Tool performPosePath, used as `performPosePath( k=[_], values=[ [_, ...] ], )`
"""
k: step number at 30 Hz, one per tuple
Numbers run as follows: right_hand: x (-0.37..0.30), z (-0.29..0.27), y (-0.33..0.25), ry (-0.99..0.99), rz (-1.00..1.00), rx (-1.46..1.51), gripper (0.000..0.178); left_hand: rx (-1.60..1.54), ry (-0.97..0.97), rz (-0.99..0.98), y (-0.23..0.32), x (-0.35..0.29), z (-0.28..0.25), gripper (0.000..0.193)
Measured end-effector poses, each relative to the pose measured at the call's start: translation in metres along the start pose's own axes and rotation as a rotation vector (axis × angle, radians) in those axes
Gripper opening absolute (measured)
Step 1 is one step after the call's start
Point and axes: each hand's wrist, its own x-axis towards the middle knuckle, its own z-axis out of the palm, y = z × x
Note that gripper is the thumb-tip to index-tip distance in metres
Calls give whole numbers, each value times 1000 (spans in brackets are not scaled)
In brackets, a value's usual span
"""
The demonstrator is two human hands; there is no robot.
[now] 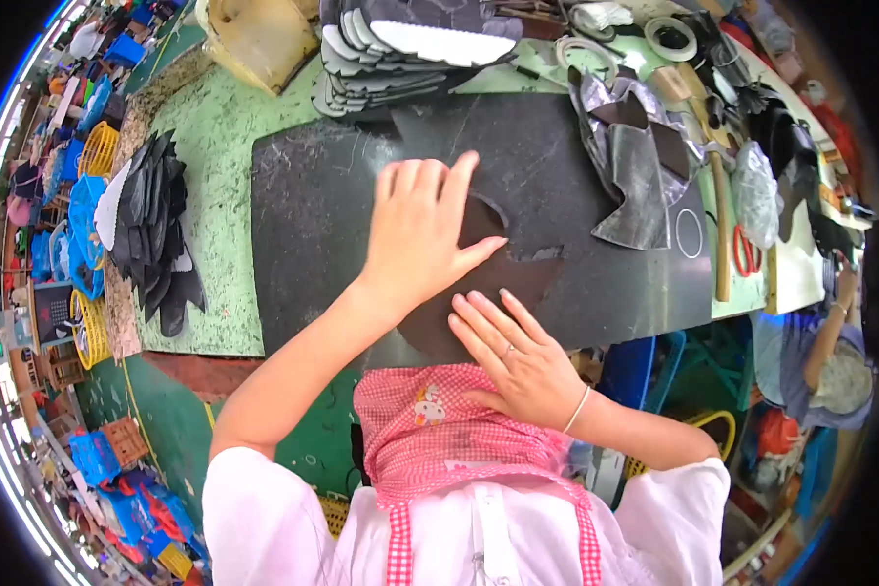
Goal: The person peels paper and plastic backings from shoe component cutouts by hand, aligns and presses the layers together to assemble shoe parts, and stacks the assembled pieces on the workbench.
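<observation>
A dark, flat piece of leather-like material (438,328) lies on the black work mat (308,225), its near edge rounded and close to my apron. My left hand (422,220) reaches across its far part, thumb stretched out to the right and fingers pointing away. Flat on the piece's near right side, my right hand (521,354) has its fingers extended. Neither hand grasps anything that I can see. Part of the piece is hidden beneath the hands, and its dark outline blends into the mat.
Stacked black pieces with white edges (415,49) stand at the back, beside a yellowed container (259,39). More black pieces (151,230) overlap on the left. Cut pieces (637,186), tape rolls (671,39), a hammer (721,220) and red-handled scissors (746,252) lie right. Another person (825,366) sits far right.
</observation>
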Motion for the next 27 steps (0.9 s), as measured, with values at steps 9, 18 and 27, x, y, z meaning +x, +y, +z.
performPosePath(
  k=[9,18,27],
  values=[
    [-49,-57,95,749,538,-338,68,-312,368,-645,-139,-52,-76,27],
    [-37,-146,151,1263,429,-57,23,68,409,238,-61,98,-43,62],
    [-58,-138,139,945,456,763,28,-184,-234,455,-27,5,-44,49]
  ],
)
